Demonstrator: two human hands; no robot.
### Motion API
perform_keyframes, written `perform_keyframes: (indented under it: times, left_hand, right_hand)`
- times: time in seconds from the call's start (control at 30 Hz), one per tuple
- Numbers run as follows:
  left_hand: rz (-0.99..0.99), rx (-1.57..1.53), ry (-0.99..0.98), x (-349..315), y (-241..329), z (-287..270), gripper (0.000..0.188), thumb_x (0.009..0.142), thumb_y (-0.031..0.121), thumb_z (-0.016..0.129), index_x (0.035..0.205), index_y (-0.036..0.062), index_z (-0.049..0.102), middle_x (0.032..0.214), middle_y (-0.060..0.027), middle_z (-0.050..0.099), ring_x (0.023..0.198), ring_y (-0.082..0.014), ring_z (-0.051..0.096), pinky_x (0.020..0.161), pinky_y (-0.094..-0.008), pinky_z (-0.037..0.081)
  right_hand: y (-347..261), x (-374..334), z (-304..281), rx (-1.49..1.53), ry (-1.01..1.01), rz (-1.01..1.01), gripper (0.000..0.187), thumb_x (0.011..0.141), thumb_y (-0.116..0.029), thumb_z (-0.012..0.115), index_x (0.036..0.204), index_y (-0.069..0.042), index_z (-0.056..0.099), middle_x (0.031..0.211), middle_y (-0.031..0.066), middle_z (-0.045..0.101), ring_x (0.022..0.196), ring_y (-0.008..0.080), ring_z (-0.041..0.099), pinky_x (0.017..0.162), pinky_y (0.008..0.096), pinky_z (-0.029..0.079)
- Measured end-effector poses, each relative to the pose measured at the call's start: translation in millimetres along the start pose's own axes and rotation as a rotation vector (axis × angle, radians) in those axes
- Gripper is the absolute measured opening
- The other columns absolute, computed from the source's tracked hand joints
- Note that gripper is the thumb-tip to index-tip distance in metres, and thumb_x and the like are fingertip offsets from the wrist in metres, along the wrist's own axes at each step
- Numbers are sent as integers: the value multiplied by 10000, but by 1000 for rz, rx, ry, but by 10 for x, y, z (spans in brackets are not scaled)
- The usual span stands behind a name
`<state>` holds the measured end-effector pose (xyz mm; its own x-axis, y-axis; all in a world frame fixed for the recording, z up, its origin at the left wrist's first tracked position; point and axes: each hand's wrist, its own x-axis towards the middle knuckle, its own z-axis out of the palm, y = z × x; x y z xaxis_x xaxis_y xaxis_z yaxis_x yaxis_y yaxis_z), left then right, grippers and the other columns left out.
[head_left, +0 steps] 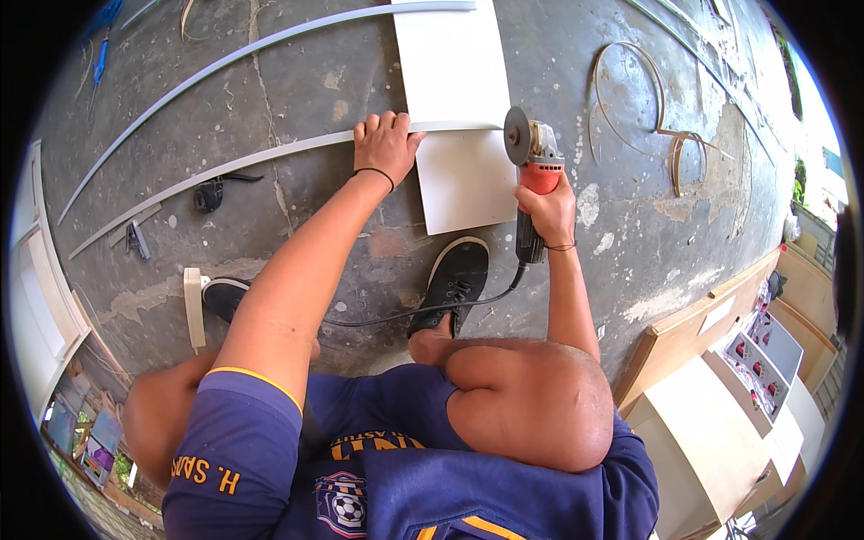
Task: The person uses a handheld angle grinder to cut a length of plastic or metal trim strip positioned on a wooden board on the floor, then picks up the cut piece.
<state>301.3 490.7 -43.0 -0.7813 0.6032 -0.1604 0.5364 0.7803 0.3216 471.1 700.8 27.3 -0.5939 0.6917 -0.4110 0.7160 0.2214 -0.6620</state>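
Observation:
With fingers curled over it, my left hand presses a long thin whitish strip down near a white board on the floor. The strip runs from the lower left across the board and ends by the disc. In my right hand is a red and black angle grinder, gripped round its body. Its grey cutting disc stands upright at the strip's right end; whether they touch I cannot tell. A black cord trails from the grinder across my shoe.
A second long strip lies farther off, crossing the board's far end. A black tool and a small metal piece rest at left. Coiled brown edging lies right. Wooden panels and an open box stand lower right.

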Motion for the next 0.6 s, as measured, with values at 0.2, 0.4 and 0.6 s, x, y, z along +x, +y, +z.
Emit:
perform_keyframes:
  times: [0.2,0.4,0.6]
  left_hand:
    - [-2,-1,-19,6,7,2,289,922,390,538,978,107,544,975,-63,541,975,-257,473,878,-398,314]
    - [-14,-2,-42,7,4,-8,286,921,384,542,978,103,544,978,-62,538,979,-257,468,882,-397,311]
    - [-9,-12,-29,10,8,10,287,919,379,546,984,100,544,982,-62,537,983,-258,466,885,-399,309]
  right_hand:
    - [87,33,1,-18,-10,-23,374,649,-163,749,947,-8,586,790,53,634,662,124,590,627,285,503]
    - [60,28,10,2,-7,14,445,596,-243,741,951,-14,601,736,98,665,668,193,647,670,321,516]
    - [147,69,15,-5,-8,21,443,595,-243,739,943,-8,597,729,98,664,658,192,645,664,319,516]
